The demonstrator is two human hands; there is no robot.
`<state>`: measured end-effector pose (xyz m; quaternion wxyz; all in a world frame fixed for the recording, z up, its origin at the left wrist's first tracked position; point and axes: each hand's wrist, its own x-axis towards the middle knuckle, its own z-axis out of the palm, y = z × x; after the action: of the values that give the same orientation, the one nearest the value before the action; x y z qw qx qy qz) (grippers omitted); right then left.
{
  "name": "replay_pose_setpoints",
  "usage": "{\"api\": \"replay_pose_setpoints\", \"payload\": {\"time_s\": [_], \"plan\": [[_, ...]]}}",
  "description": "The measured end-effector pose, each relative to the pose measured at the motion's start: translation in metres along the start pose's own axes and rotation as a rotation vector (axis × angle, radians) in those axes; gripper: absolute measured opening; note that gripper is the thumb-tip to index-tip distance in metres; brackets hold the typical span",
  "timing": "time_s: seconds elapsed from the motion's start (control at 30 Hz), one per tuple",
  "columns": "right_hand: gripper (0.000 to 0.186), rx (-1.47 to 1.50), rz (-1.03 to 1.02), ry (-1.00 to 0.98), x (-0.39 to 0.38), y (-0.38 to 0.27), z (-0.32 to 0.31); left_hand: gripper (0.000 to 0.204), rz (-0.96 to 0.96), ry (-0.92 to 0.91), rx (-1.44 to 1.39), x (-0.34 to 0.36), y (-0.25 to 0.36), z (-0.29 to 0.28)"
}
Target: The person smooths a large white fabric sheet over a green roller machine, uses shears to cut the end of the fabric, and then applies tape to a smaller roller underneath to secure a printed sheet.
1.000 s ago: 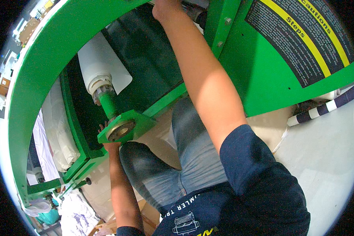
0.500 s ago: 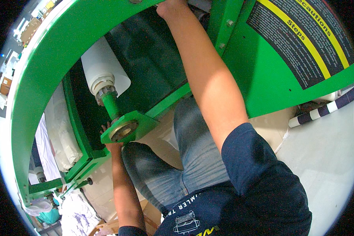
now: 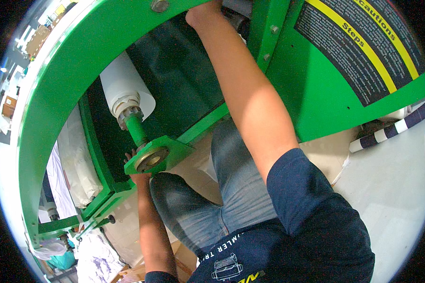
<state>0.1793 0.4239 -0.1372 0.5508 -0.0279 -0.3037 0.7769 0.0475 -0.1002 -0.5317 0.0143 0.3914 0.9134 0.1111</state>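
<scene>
My left hand (image 3: pixel 140 177) is at a green bracket plate (image 3: pixel 174 146) with a round brass-coloured bearing ring (image 3: pixel 152 159). The plate covers most of that hand; a few fingertips show past its left edge, stretched and apart. From the ring a green shaft (image 3: pixel 136 130) runs up to a toothed metal collar (image 3: pixel 129 114) and a roll of white sheet material (image 3: pixel 120 82), whose loose edge curls out at the right. My right arm reaches up across the machine. Only the heel of my right hand (image 3: pixel 204 13) shows beneath the curved green frame (image 3: pixel 71 89); its fingers are hidden.
A dark panel (image 3: pixel 179 85) lies behind the roll. At the right stands a green side panel (image 3: pixel 288 94) with a black-and-yellow printed label (image 3: pixel 359 52). A striped roll (image 3: pixel 387 134) lies beyond it. Wrapped rolls (image 3: pixel 78 165) and white cloth (image 3: pixel 97 254) are at the left.
The view has shifted slightly, so the roll, bracket and frame sit a little farther right and lower. Both hands keep nearly the same places on the machine.
</scene>
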Motion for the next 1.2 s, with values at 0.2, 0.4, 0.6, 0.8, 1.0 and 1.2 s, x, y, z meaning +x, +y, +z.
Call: {"api": "replay_pose_setpoints", "payload": {"time_s": [0.2,0.4,0.6,0.8,1.0,1.2], "plan": [[0.047,0.082,-0.007,-0.062,0.002,0.005,-0.006,0.098,-0.015,0.076,-0.205,-0.001,-0.001,0.01],[0.025,-0.411,-0.021,-0.046,-0.071,-0.006,-0.01,0.09,0.044,0.073,0.105,0.006,-0.013,0.014],[0.044,-0.384,0.323,-0.11,-0.241,-0.059,-0.048,0.093,0.144,0.197,0.094,-0.007,-0.002,-0.001],[0.03,-0.756,0.161,0.027,-0.362,-0.172,-0.109,0.103,-0.118,0.23,0.072,0.012,0.002,0.07],[0.037,-1.446,-1.024,-0.186,-0.283,-0.328,-0.057,0.105,-0.295,0.19,0.061,0.02,0.016,0.048],[0.032,-1.495,-1.415,-0.006,-0.164,-0.462,0.108,0.104,-0.301,0.176,-0.014,0.0,0.047,-0.001]]}}
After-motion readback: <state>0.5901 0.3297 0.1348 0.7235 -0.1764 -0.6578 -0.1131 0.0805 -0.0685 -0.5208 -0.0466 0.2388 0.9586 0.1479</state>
